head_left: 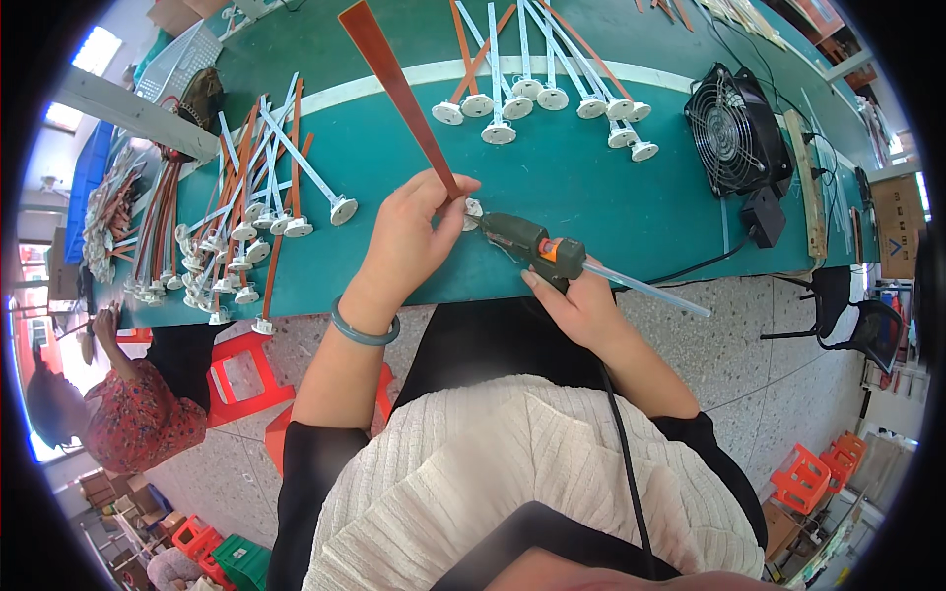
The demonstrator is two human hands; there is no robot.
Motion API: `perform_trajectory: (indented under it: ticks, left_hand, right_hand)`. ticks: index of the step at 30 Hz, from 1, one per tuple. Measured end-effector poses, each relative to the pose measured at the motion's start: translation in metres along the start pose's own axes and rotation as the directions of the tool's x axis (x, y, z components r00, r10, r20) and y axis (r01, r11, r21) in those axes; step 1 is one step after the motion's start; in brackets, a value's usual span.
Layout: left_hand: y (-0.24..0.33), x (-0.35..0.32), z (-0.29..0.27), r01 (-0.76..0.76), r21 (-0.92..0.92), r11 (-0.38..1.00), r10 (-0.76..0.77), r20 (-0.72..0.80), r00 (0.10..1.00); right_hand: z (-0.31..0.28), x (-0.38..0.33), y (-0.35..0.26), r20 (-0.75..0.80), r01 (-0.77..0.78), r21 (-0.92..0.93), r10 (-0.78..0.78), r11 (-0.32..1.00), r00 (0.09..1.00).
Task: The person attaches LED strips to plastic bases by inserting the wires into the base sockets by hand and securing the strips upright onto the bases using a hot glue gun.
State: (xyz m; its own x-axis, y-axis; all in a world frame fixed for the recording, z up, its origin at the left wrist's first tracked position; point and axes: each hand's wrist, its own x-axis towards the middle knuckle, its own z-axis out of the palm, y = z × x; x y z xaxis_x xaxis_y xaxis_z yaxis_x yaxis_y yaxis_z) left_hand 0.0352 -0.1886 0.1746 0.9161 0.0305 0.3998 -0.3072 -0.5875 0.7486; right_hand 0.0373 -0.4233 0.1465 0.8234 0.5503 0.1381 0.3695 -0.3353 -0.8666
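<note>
My left hand [412, 241] pinches a long orange-brown flat strip [394, 89] near its lower end, the strip leaning up and to the left. A small round white base [473, 211] shows at that end, close by my fingers. In my right hand [583, 307] is a dark green hot glue gun [522, 239], its nozzle right at the white base. A translucent glue stick [655, 290] juts from the back of the gun. Whether the nozzle touches the base I cannot tell.
On the green table [394, 187], several strips with round white bases [498, 132] lie at the far side, and a larger pile [246, 231] at the left. To the right stand a black fan [734, 133] and a power adapter [762, 219]. A person [148, 414] sits at far left.
</note>
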Motion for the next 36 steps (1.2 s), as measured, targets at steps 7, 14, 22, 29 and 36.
perform_trajectory:
  ticks: [7, 14, 22, 29, 36]
  left_hand:
    - [0.002, 0.0, 0.0, 0.009, -0.001, 1.0, -0.009, 0.002, 1.0]
    - [0.004, 0.001, 0.0, 0.016, -0.001, 1.0, -0.016, 0.011, 1.0]
    - [0.007, 0.005, -0.01, 0.068, -0.02, 0.997, -0.066, 0.062, 0.996]
    - [-0.022, 0.032, -0.05, 0.292, -0.151, 0.944, -0.293, 0.018, 0.956]
    - [-0.073, 0.117, -0.062, 0.117, 0.185, 0.976, -0.08, -0.2, 0.977]
  right_hand:
    - [-0.001, 0.002, -0.005, 0.056, 0.037, -0.06, -0.034, 0.998, 0.998]
    - [-0.001, 0.002, -0.009, 0.013, 0.07, -0.101, -0.069, 0.992, 0.998]
    - [-0.026, -0.003, 0.003, 0.206, -0.413, 0.391, 0.359, 0.822, 0.91]
    - [-0.038, 0.012, 0.032, 0.04, -0.054, 0.979, 0.071, 0.197, 0.997]
    - [-0.027, 0.012, 0.052, -0.024, -0.007, 0.943, 0.088, 0.333, 0.996]
